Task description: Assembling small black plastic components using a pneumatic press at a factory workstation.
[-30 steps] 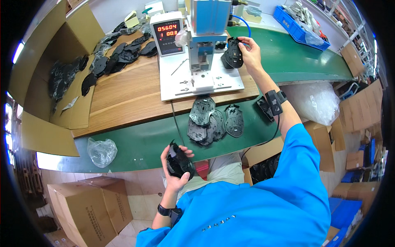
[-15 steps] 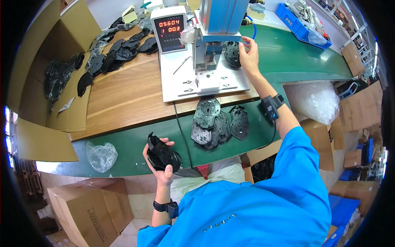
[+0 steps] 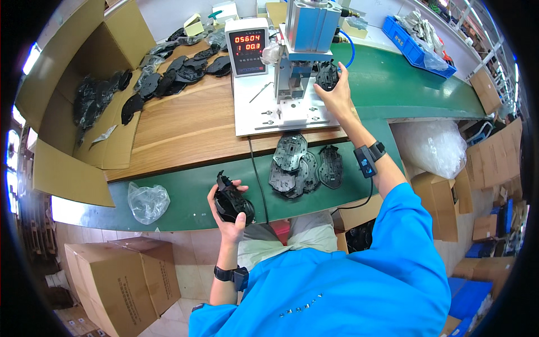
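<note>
At the lower centre of the frame, the left hand [image 3: 229, 229] is closed around a glossy black moulded plastic assembly [image 3: 231, 202], its thumb across the near edge and fingers along the far side; a narrow piece sticks up from the top. This grip is just above the front edge of a green-topped bench [image 3: 188, 216].

At the upper centre right, the right hand [image 3: 337, 98] spans a rounded black plastic shell [image 3: 327, 76], thumb at its lower edge and fingers at its right edge. The shell is just beside a blue-and-silver metal press [image 3: 310, 28]; whether it is lifted clear of the surface, I cannot tell.

The press stands on a white rectangular base plate [image 3: 252, 112], with a white display box with red digits [image 3: 247, 48] to its left. Below the plate, at the centre, several flat black shells [image 3: 289, 154] overlap in a pile, with a single oval black shell [image 3: 330, 167] just right of them. A crumpled clear plastic bag [image 3: 148, 202] lies at the lower left of the bench.
</note>
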`<state>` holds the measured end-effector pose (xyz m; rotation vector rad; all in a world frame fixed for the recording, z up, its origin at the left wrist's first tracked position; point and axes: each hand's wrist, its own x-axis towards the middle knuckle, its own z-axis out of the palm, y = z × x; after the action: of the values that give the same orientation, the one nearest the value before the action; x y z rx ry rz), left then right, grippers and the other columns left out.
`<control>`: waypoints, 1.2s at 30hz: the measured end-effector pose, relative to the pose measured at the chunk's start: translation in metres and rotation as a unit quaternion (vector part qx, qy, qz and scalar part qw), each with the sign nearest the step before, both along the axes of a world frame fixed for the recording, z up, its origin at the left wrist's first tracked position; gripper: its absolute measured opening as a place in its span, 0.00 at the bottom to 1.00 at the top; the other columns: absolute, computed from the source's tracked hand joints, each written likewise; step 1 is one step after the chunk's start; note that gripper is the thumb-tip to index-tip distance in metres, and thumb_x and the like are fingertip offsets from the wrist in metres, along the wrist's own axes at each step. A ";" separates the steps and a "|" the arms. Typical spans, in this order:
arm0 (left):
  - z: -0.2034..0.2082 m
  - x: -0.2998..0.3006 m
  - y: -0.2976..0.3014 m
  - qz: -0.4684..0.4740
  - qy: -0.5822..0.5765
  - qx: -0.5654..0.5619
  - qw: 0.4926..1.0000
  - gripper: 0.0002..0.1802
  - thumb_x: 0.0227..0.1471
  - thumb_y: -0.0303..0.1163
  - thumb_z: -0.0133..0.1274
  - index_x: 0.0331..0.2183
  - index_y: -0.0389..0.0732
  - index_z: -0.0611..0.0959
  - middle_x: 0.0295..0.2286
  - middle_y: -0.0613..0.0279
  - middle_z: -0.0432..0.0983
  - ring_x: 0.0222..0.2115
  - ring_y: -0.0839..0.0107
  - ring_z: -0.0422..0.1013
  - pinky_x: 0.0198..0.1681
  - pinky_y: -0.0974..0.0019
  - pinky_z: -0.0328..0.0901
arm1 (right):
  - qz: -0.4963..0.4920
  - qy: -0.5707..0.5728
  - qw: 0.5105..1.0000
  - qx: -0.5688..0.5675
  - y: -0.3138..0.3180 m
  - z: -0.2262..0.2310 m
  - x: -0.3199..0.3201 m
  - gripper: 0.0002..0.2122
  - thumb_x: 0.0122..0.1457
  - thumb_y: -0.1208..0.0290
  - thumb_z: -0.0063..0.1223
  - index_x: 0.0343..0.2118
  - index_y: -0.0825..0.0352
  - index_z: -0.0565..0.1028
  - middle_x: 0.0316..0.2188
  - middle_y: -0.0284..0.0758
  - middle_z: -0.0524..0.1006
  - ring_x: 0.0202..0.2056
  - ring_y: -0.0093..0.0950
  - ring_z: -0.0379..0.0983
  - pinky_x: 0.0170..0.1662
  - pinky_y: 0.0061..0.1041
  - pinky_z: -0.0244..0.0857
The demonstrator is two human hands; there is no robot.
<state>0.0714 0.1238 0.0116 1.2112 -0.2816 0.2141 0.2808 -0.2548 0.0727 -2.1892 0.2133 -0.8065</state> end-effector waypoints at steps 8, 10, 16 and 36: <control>-0.001 0.001 0.000 0.002 -0.012 -0.003 1.000 0.54 0.50 0.47 0.71 0.68 0.41 0.59 0.55 0.41 0.73 0.52 0.53 0.76 0.60 0.47 0.69 | -0.013 0.003 1.000 -0.023 0.008 -0.005 0.002 0.51 0.49 0.65 0.76 0.71 0.73 0.52 0.65 0.56 0.64 0.67 0.50 0.61 0.71 0.43 0.55; -0.002 0.001 0.000 0.004 -0.015 0.001 1.000 0.54 0.50 0.47 0.71 0.67 0.41 0.59 0.55 0.41 0.73 0.51 0.53 0.76 0.60 0.47 0.69 | 0.002 -0.013 1.000 -0.022 0.009 -0.005 0.001 0.51 0.49 0.65 0.76 0.71 0.72 0.52 0.64 0.56 0.64 0.66 0.51 0.62 0.70 0.44 0.56; 0.000 0.002 0.000 0.002 -0.018 0.001 1.000 0.52 0.50 0.45 0.70 0.67 0.41 0.59 0.55 0.41 0.73 0.51 0.53 0.76 0.60 0.47 0.69 | -0.019 -0.040 0.999 -0.008 0.004 -0.003 0.003 0.45 0.50 0.63 0.75 0.67 0.73 0.59 0.60 0.54 0.69 0.64 0.50 0.64 0.69 0.43 0.59; 0.001 0.003 0.000 0.003 -0.015 0.010 1.000 0.52 0.51 0.46 0.69 0.67 0.39 0.59 0.54 0.41 0.73 0.51 0.53 0.76 0.59 0.47 0.70 | -0.021 -0.035 0.998 -0.037 0.004 -0.009 0.006 0.48 0.48 0.64 0.76 0.69 0.72 0.57 0.63 0.54 0.65 0.66 0.49 0.62 0.71 0.42 0.56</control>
<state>0.0748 0.1243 0.0130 1.2298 -0.3056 0.2356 0.2864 -0.2510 0.0634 -2.2274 0.1975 -0.9260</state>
